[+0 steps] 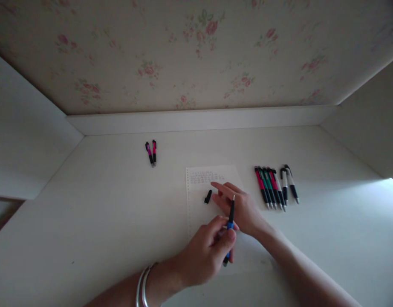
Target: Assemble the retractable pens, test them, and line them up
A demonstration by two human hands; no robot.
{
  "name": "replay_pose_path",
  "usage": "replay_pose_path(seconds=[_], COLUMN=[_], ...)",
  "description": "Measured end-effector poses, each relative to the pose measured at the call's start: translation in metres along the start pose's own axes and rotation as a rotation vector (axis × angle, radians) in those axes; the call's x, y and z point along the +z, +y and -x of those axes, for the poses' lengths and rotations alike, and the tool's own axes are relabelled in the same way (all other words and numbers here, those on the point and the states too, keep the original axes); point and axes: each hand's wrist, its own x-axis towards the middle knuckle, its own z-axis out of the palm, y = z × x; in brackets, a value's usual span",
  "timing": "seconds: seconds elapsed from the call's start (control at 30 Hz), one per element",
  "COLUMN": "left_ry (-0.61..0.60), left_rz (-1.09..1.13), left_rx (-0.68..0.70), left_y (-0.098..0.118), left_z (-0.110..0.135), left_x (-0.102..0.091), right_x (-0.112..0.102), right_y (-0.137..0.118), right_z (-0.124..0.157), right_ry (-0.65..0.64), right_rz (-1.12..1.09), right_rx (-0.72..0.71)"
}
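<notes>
My left hand (pixel 209 247) is closed around a blue and black pen (pixel 230 226), which points up and away from me with its metal tip at the top. Just beyond it, my right hand (pixel 239 207) hovers over or rests on the paper, fingers stretched out to the left and holding nothing visible. By those fingertips lies a small black piece (pixel 208 196) that looks like a pen cap. Beneath both hands is a white sheet of paper (pixel 196 213) with a punched left edge and several handwritten lines near its top.
Several pens (pixel 270 187) in red, green and white with black grips lie in a row right of the paper. Two pink pens (pixel 151 153) lie at the back left. White panels flank the white desk (pixel 119 213), and a floral wall (pixel 183 64) stands behind it.
</notes>
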Motion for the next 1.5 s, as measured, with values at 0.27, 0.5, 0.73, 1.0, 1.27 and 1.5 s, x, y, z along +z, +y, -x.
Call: replay_pose_path(seconds=[0.27, 0.5, 0.73, 1.0, 1.27, 1.5], left_ry=[0.012, 0.01, 0.033, 0.069, 0.073, 0.104], left_rz=[0.019, -0.012, -0.01, -0.012, -0.05, -0.066], left_rx=[-0.004, -0.003, -0.026, -0.052, -0.084, -0.105], left_y=[0.0, 0.001, 0.001, 0.0, 0.001, -0.002], left_z=[-0.001, -0.001, -0.001, -0.001, -0.002, -0.002], left_x=[0.0, 0.0, 0.0, 0.002, 0.0, -0.001], right_x=[0.002, 0.0, -0.004, -0.008, -0.011, -0.015], right_y=[0.016, 0.023, 0.019, 0.031, 0.035, 0.036], right_z=[0.003, 0.004, 0.008, 0.009, 0.003, 0.004], right_ry=[-0.016, -0.064, -0.078, 0.154, 0.216, 0.147], right_rz=[0.125, 0.028, -0.096, -0.375, -0.8, -0.94], right_rx=[-0.251, -0.301, -0.264, -0.128, 0.113, 0.192])
